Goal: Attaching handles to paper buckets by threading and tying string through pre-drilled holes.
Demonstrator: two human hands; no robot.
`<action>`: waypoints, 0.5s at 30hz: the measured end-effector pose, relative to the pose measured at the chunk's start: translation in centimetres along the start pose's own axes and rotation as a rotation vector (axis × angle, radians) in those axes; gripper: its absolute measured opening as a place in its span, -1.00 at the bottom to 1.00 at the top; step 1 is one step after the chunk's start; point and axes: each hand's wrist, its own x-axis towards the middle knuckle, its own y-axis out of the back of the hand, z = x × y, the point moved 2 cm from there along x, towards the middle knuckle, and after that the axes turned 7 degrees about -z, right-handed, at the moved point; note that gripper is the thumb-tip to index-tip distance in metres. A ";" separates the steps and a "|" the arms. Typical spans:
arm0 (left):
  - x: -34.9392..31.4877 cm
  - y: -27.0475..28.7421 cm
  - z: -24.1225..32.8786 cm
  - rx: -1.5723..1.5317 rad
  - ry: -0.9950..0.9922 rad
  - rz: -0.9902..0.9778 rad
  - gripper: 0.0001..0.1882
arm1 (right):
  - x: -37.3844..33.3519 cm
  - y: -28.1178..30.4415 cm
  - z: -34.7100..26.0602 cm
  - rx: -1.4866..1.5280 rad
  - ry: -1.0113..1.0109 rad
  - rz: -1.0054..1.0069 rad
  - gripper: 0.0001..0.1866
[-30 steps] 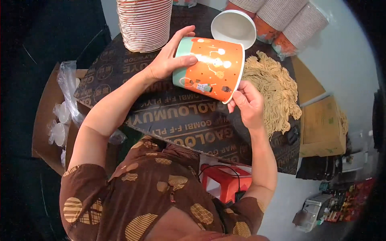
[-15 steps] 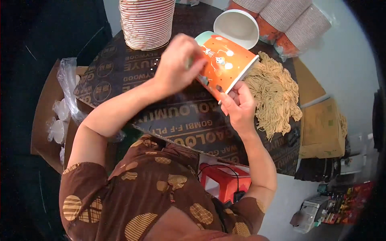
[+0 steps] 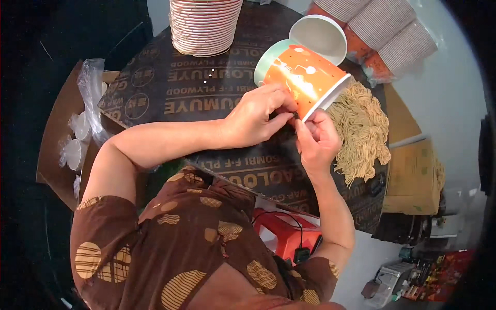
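An orange paper bucket (image 3: 313, 76) with a pale green base and white cartoon skeleton prints lies tilted on its side in front of me, its white rim toward the lower right. My right hand (image 3: 319, 138) grips that rim from below, the thumb outside and other fingers partly hidden. Close beside it, my left hand (image 3: 264, 114) has its fingers bent into a pinch at the bucket's lower side, near the right thumb. What sits between the left fingertips is too small to make out. Right of the bucket lies a heap of tan cords (image 3: 361, 129).
A tall stack of nested buckets (image 3: 204, 28) stands at the back left of the dark plywood table (image 3: 191, 106). Another white-lined bucket (image 3: 323, 41) lies behind the held one. Wrapped bucket stacks (image 3: 382, 31) lie back right. Cardboard boxes flank the table; a red stool (image 3: 292, 235) stands below.
My left hand has come down and right from the bucket's side to a spot by the rim, beside my right hand. The bucket has turned, showing more of its green base.
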 end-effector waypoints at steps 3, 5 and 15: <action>-0.1 -0.2 0.0 0.036 -0.051 0.030 -0.76 | 0.0 0.1 0.3 -0.032 0.038 0.025 -0.89; -0.1 -0.2 0.1 0.048 -0.065 0.042 -0.75 | 0.0 0.0 0.4 -0.085 0.069 0.038 -0.89; -0.1 -0.6 0.4 0.339 -0.191 0.063 -0.81 | 0.1 -0.3 1.4 -0.238 0.160 0.048 -0.87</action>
